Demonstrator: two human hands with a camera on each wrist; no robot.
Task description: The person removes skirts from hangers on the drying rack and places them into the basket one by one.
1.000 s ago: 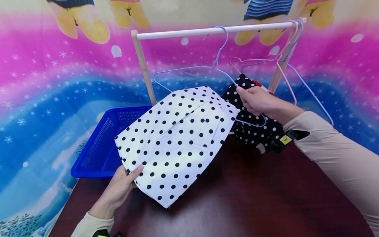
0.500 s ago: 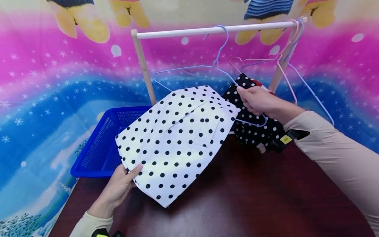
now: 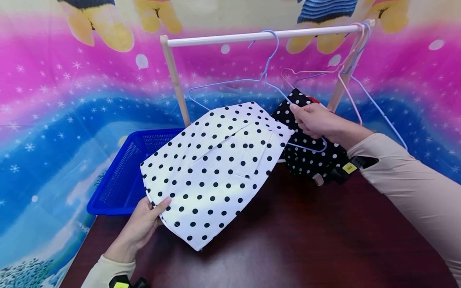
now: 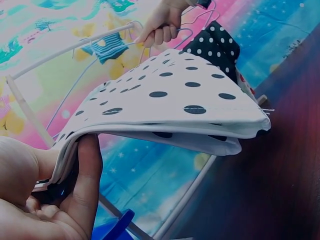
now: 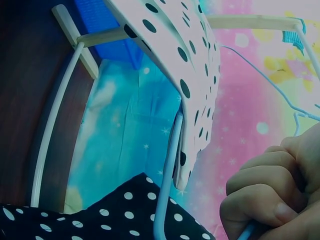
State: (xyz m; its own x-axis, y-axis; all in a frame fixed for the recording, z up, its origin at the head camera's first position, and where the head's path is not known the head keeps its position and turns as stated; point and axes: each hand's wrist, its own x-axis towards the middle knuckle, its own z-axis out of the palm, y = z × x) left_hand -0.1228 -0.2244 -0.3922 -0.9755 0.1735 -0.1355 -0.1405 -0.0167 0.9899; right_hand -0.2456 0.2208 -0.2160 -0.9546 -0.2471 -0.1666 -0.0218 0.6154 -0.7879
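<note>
In the middle of the head view, a folded white garment with black polka dots [image 3: 216, 168] slants down toward the lower left, set between the left hand [image 3: 141, 224] at lower left and the right hand [image 3: 315, 121] at center right. The left hand pinches its lower-left edge, thumb on top and fingers underneath, while the right hand is curled around the right shoulder of a light-blue wire hanger [image 3: 265, 75], just beside the garment's upper-right corner. The hanger hooks over a pale rail [image 3: 223, 39], and its rounded right end sticks out past the cloth; the right wrist view shows the wire running in under the fabric. The fabric looks smooth and fairly crisp, with creases across its upper right, and the left wrist view shows layered hems parting slightly at the free corner. The garment overlaps the right part of a perforated blue plastic basket [image 3: 108, 211] at left. Behind the right hand, a black garment with white dots [image 3: 299, 160] is partly hidden by the hand and wire. A pink hanger [image 3: 349, 94] and another blue hanger [image 3: 381, 113] hang at the rail's right end. Below lies a glossy, dark reddish-brown worktop [image 3: 324, 232]; behind everything spreads a snowflake-printed backdrop [image 3: 54, 100] in pink and blue.
</note>
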